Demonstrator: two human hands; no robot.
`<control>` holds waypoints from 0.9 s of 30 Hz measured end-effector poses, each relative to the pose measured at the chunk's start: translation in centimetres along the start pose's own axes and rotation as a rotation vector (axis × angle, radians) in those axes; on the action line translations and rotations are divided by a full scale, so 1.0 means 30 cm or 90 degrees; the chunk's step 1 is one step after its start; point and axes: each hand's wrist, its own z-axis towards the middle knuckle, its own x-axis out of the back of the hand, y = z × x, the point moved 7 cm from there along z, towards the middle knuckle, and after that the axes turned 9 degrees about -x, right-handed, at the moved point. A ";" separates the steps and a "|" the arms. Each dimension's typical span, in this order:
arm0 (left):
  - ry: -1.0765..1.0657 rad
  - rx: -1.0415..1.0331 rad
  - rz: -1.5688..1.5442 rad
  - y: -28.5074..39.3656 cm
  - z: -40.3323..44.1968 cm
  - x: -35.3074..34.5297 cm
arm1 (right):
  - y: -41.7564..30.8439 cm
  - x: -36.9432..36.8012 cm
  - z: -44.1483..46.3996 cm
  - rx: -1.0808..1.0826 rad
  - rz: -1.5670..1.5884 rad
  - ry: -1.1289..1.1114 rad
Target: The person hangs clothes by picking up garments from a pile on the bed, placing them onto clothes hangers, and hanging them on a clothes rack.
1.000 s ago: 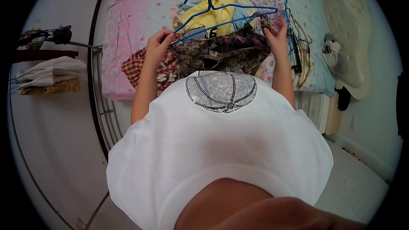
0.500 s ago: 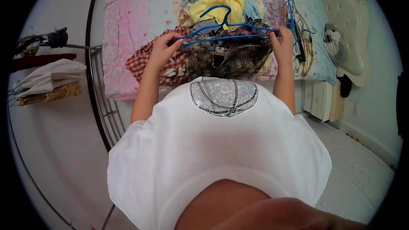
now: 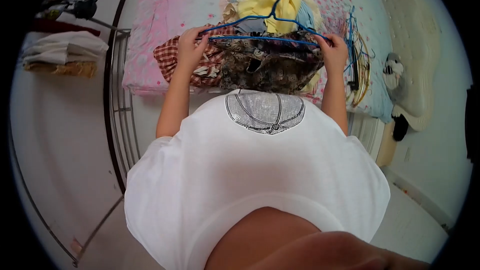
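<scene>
A blue hanger (image 3: 273, 17) spans the space between my two hands, its hook pointing away from me. My left hand (image 3: 190, 49) is closed around its left end, thumb lying along the bar. At the opposite end, my right hand (image 3: 335, 53) pinches the right corner. Just below the lower bar is a dark patterned garment (image 3: 277, 65), its top edge close to the bar; whether it is fastened there I cannot tell. Beside my left hand lies a red-and-white checked garment (image 3: 167, 56). Beyond the hanger, a yellow cloth (image 3: 282, 7) tops a heap of clothes.
Everything lies on a bed with a floral sheet (image 3: 175, 2). Several spare hangers (image 3: 356, 65) sit at its right side, near a grey-and-white plush toy (image 3: 393, 67) by the headboard (image 3: 417, 65). On the left, folded clothes (image 3: 65, 47) hang beside a metal rail (image 3: 120, 77).
The hanger has tipped and moved slightly away from me, its hook farther up in view. Both hands keep their hold. The whole view has shifted a little.
</scene>
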 end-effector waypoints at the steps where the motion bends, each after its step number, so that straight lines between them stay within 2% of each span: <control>1: -0.005 0.018 0.055 -0.021 -0.026 0.015 | -0.019 0.013 0.004 0.020 -0.010 0.001; 4: 0.051 0.157 0.031 -0.104 -0.136 0.041 | 0.022 0.000 0.016 -0.029 0.084 -0.060; 5: 0.041 0.212 -0.027 -0.104 -0.169 0.043 | 0.044 -0.006 0.020 -0.023 0.060 -0.057; 8: 0.114 0.283 -0.145 -0.099 -0.253 0.035 | 0.072 -0.031 0.036 -0.075 0.194 -0.093; 9: 0.084 0.297 -0.190 -0.118 -0.274 0.021 | 0.080 -0.047 0.058 -0.053 0.212 -0.088; 13: 0.030 0.270 -0.180 -0.091 -0.298 0.040 | -0.079 -0.068 0.127 -0.050 0.265 -0.062; 16: 0.045 0.289 -0.229 -0.060 -0.289 0.085 | -0.245 -0.098 0.165 0.000 0.325 -0.061; 20: -0.019 0.222 0.001 -0.123 -0.306 0.131 | -0.464 -0.189 0.133 0.062 0.374 -0.134; 21: -0.015 0.302 0.013 -0.137 -0.318 0.145 | -0.504 -0.207 0.135 0.066 0.389 -0.149; 22: -0.010 0.361 -0.051 -0.195 -0.336 0.156 | -0.571 -0.222 0.116 0.073 0.404 -0.164; 26: 0.030 0.184 -0.169 -0.171 -0.315 0.310 | -0.740 -0.264 0.067 0.081 0.496 -0.187; 27: -0.017 0.243 -0.249 -0.217 -0.341 0.338 | -0.762 -0.286 0.066 0.072 0.506 -0.199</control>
